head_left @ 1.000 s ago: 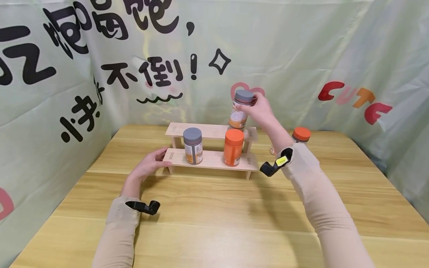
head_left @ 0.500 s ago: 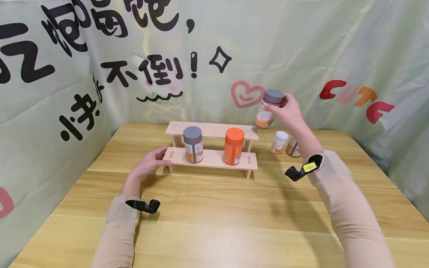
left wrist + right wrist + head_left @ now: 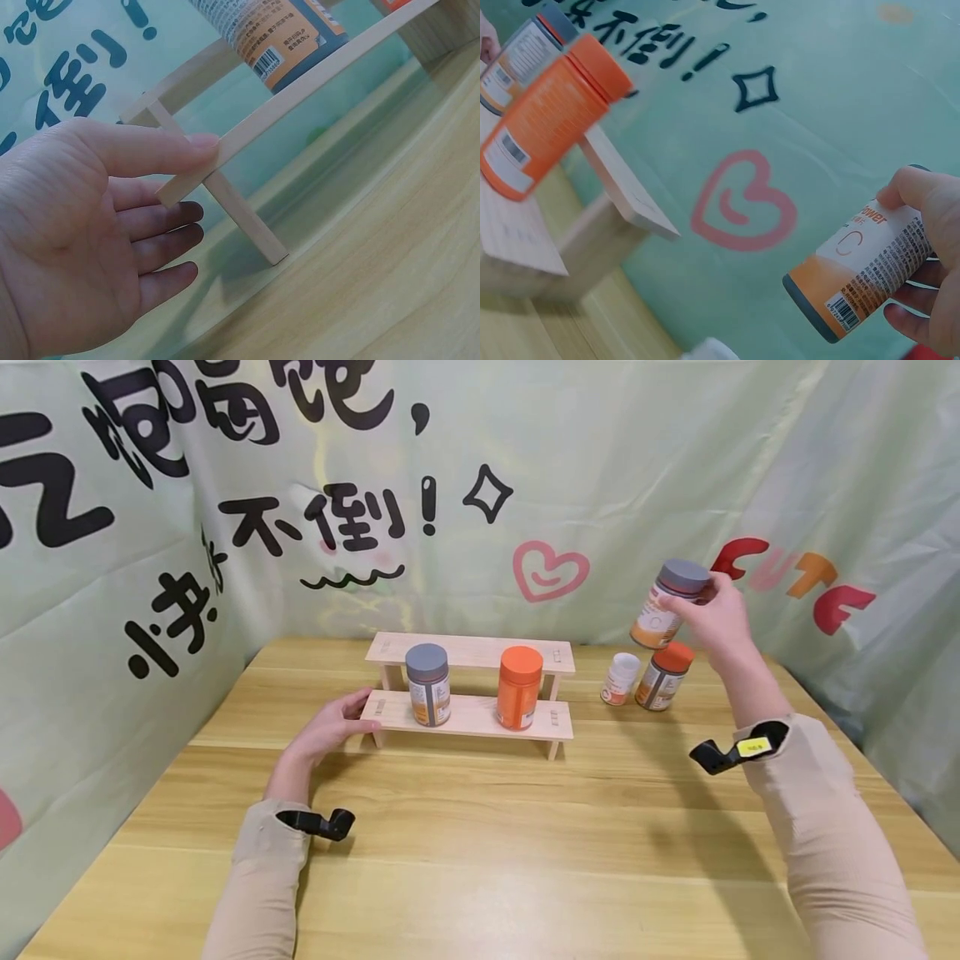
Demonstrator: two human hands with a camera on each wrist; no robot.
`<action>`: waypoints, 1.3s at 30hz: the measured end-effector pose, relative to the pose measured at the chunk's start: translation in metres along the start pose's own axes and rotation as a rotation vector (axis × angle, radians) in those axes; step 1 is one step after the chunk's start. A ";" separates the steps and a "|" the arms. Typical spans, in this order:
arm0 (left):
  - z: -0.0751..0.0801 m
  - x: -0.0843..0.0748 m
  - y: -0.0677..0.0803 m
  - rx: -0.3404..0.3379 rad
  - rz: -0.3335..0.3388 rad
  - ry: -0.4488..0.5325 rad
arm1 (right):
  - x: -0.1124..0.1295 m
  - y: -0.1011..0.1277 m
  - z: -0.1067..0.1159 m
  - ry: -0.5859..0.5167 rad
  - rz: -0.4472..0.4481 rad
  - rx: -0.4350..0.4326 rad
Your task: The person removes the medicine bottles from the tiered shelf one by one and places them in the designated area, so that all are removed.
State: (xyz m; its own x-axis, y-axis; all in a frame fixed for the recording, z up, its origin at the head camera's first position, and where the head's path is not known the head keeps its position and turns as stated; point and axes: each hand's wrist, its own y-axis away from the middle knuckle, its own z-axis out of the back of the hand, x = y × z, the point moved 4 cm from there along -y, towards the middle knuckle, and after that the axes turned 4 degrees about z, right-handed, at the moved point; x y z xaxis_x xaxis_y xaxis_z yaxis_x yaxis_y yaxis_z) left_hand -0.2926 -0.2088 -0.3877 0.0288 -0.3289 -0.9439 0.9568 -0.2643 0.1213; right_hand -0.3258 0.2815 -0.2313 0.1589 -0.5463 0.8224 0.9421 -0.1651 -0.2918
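Observation:
Up in the air at the right, my right hand (image 3: 723, 620) grips a supplement bottle (image 3: 656, 617) with a grey lid and a white-and-orange label. In the right wrist view this bottle (image 3: 847, 270) is tilted, thumb on one side and fingers on the other. My left hand (image 3: 330, 731) pinches the left end of the two-tier wooden rack (image 3: 472, 714), the thumb (image 3: 161, 152) lying along the lower board's edge. On that lower tier stand a grey-lidded bottle (image 3: 430, 693) at the left and an orange bottle (image 3: 519, 693) at the right. The upper tier is bare.
Right of the rack, a small white bottle (image 3: 619, 679) and an orange-lidded bottle (image 3: 662, 683) stand side by side on the wooden table (image 3: 465, 843), beneath the held bottle. A printed curtain (image 3: 637, 468) hangs behind the table.
My right hand has carried the grey-lidded bottle from over the upper tier's right end rightward, above the two standing bottles. The left hand has stayed on the rack.

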 end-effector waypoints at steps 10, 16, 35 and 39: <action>0.000 0.000 0.000 -0.001 -0.012 -0.002 | -0.027 0.007 0.039 0.024 -0.079 -0.075; 0.001 -0.001 0.000 -0.002 -0.017 0.002 | -0.044 0.011 0.055 0.060 -0.133 -0.094; 0.000 -0.001 0.002 -0.007 -0.006 -0.009 | -0.120 0.021 0.064 0.168 -0.254 -0.119; 0.000 -0.001 0.002 -0.010 -0.002 -0.013 | -0.129 0.023 0.054 0.137 -0.269 -0.113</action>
State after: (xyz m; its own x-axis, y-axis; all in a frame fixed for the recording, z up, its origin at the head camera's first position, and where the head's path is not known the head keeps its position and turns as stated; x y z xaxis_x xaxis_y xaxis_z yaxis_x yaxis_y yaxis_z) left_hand -0.2910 -0.2089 -0.3864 0.0231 -0.3399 -0.9402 0.9596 -0.2563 0.1162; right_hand -0.3090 0.3927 -0.3179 -0.1398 -0.5749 0.8062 0.9049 -0.4048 -0.1318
